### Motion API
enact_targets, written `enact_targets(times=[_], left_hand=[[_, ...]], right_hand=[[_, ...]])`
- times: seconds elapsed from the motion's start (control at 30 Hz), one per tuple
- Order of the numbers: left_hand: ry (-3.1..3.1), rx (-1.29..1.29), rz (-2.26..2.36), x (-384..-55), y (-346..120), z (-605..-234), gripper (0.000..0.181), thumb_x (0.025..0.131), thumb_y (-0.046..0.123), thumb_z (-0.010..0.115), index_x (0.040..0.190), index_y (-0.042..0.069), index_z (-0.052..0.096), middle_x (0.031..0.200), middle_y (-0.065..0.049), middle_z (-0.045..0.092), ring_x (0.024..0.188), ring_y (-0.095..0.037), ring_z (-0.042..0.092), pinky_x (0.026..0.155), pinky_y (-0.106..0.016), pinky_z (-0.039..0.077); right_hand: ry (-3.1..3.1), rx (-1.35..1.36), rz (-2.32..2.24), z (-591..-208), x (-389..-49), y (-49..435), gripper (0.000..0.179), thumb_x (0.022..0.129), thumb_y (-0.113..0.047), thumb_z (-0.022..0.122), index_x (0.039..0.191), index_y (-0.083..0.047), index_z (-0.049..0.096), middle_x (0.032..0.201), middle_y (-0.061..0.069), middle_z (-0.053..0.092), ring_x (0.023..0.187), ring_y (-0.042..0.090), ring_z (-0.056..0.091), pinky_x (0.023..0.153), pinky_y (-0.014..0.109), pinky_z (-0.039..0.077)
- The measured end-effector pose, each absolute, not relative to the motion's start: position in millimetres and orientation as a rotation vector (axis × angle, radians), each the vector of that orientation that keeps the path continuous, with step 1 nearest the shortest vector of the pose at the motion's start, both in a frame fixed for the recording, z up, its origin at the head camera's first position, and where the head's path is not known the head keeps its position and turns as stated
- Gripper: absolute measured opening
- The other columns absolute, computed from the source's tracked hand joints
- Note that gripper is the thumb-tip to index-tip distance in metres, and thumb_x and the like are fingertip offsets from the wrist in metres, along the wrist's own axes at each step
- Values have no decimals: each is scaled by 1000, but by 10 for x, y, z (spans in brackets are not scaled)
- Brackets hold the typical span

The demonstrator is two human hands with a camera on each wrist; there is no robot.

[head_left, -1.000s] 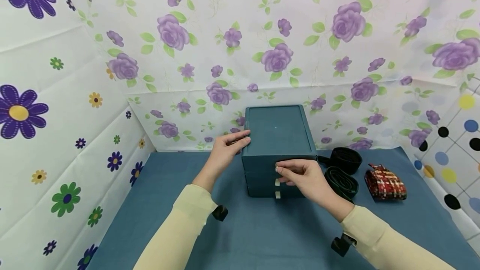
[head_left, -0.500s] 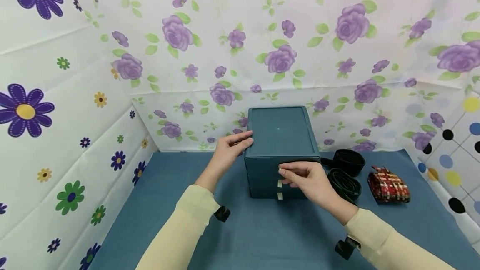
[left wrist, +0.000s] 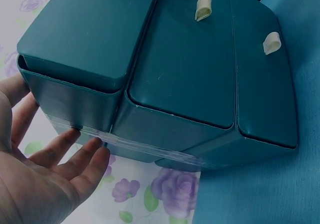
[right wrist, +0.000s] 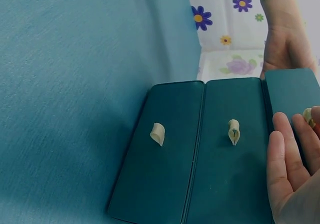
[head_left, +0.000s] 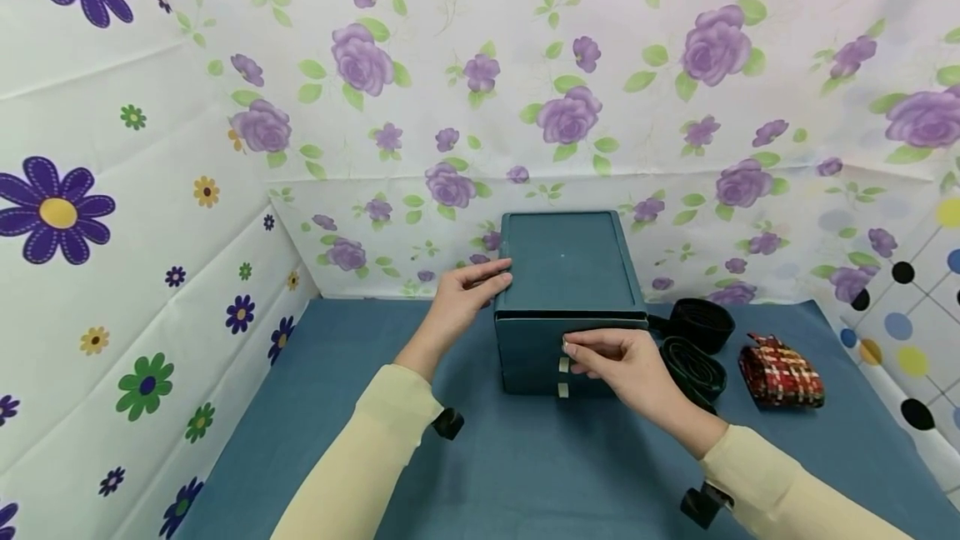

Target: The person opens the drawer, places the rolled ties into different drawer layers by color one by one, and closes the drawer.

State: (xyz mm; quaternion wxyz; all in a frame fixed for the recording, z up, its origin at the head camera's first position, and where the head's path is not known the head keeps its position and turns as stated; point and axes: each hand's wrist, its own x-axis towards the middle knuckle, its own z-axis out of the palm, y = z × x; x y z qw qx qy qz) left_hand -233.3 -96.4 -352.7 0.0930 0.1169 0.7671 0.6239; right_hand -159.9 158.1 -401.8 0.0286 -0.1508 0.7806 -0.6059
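A teal drawer box (head_left: 566, 261) with three stacked drawers stands near the back wall. Its top drawer (left wrist: 95, 29) sticks out slightly from the casing, leaving a narrow dark gap above its front. My right hand (head_left: 622, 357) pinches that drawer's small cream pull loop (right wrist: 308, 115) between thumb and index finger. The two lower drawers are flush, with a middle loop (right wrist: 233, 132) and a bottom loop (right wrist: 157, 133) hanging free. My left hand (head_left: 457, 302) rests against the box's left side and upper edge, its fingers (left wrist: 60, 146) extended.
Right of the box lie a black rolled strap (head_left: 701, 325) and a dark green rolled strap (head_left: 693, 369). Beyond them sits a folded red plaid cloth (head_left: 782, 373). A blue cloth (head_left: 495, 473) covers the table; flower-printed sheets (head_left: 450, 123) hang behind and at left.
The top drawer has come slightly forward, opening a thin gap along its upper edge. My right hand moved with its loop. The left hand stays against the box; the view shifted slightly.
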Motion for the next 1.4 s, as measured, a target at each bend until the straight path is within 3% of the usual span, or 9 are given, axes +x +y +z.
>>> enact_targets(times=[0.37, 0.63, 0.83, 1.4], left_hand=[[2258, 361, 1867, -2331, -956, -3511, 43, 91, 33, 61, 132, 22, 56, 136, 3, 52, 123, -17, 51, 103, -48, 41], [2277, 356, 1834, -2332, -936, -3487, 42, 92, 35, 60, 132, 25, 56, 135, 7, 52, 122, -14, 51, 100, -42, 44], [2251, 353, 1856, -2341, -932, -3485, 43, 92, 33, 60, 133, 23, 55, 135, 5, 52, 122, -16, 50, 103, -48, 40], [2263, 349, 1835, -2338, -976, -3529, 43, 92, 35, 60, 133, 24, 55, 137, 5, 51, 124, -17, 49, 103, -48, 40]], right_hand=[[2421, -477, -1850, -4098, -1588, 1623, 30, 86, -35, 66, 111, -18, 71, 106, 7, 71, 84, 21, 70, 72, 39, 56], [2431, -495, -1837, -4071, -1551, 1657, 28, 86, -33, 67, 110, -19, 71, 106, 11, 71, 84, 20, 70, 70, 33, 57], [2428, -492, -1832, -4067, -1531, 1650, 29, 86, -33, 66, 111, -19, 71, 107, 12, 70, 84, 18, 70, 70, 35, 56], [2424, -475, -1806, -4079, -1419, 1601, 29, 86, -35, 67, 110, -19, 71, 106, 8, 71, 82, 17, 70, 69, 36, 56]])
